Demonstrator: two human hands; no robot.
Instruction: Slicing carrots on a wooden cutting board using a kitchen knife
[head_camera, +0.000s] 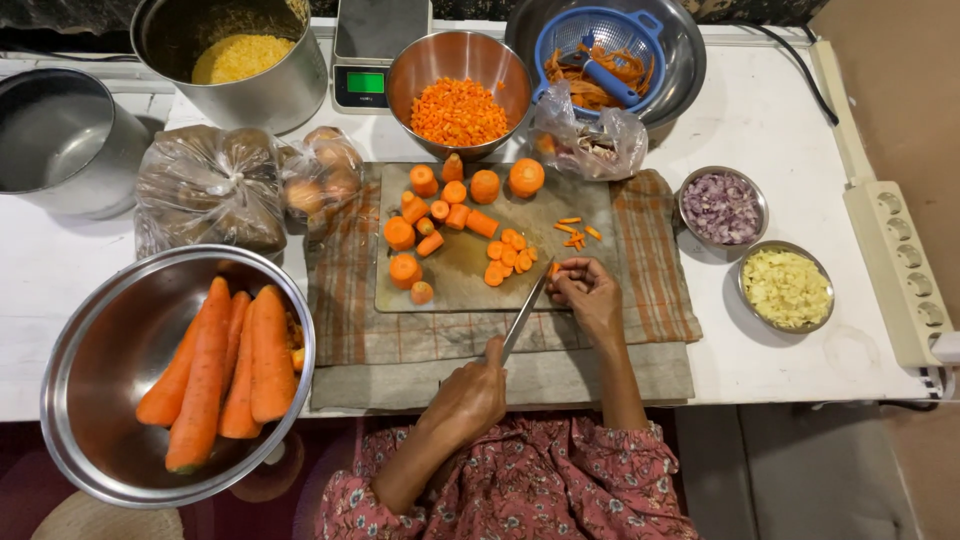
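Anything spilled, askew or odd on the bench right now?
Nothing serious. The cutting board sits on a checked cloth whose front edge hangs over the table. A few thin carrot strips lie apart from the carrot chunks. The peeler rests in the blue strainer.

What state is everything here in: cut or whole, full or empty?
Whole carrots: peeled, uncut, in the steel bowl.
Carrot chunks: cut, on the cutting board.
Diced carrot: fills a bowl.
Knife: held by the left hand.
Right hand: steadying a carrot piece.
Pot: looks empty.
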